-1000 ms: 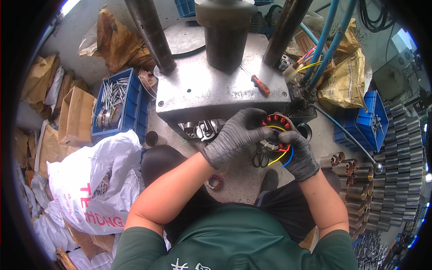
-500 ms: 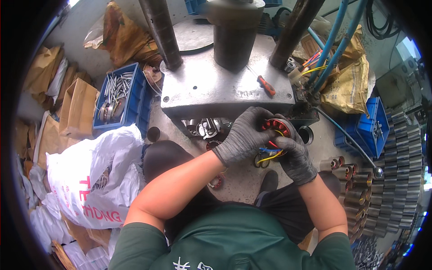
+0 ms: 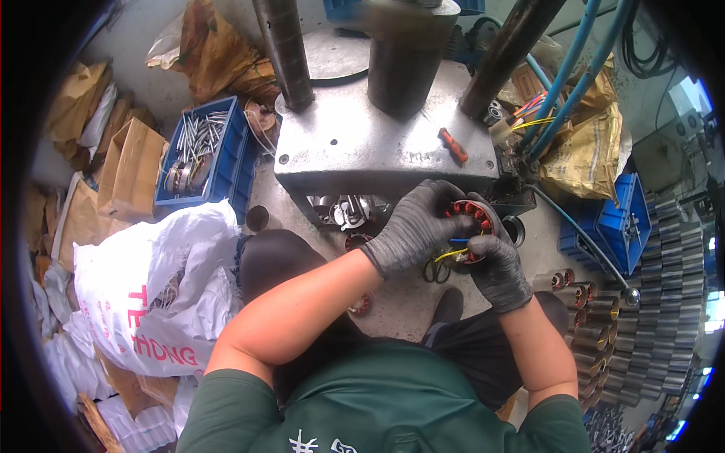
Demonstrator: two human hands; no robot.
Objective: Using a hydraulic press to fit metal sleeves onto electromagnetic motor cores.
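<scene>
Both my hands wear grey knit gloves and hold a motor stator [image 3: 483, 215], a ring with red windings inside, in front of the press table. My left hand [image 3: 423, 226] grips its left side, with fingers over the far rim and the thumb at the windings. Wrapped round the right and near side is my right hand [image 3: 498, 264], its thumb by the lead wires. Yellow and blue wires [image 3: 451, 254] hang out of the ring toward the left. Below them, dark-handled scissors [image 3: 436, 270] lie low near the floor, partly hidden.
A metal press table [image 3: 377, 147] with thick posts stands ahead, an orange-handled screwdriver [image 3: 453, 145] on top. To the left are a blue crate [image 3: 245, 151] of metal rods and a white sack [image 3: 151, 302]. Stacked metal cylinders [image 3: 657, 302] and a blue bin [image 3: 623, 226] stand right.
The stator has turned in my hands, so more of its red windings face up. Its wires have shifted, and my right thumb now sits nearer the ring's lower edge.
</scene>
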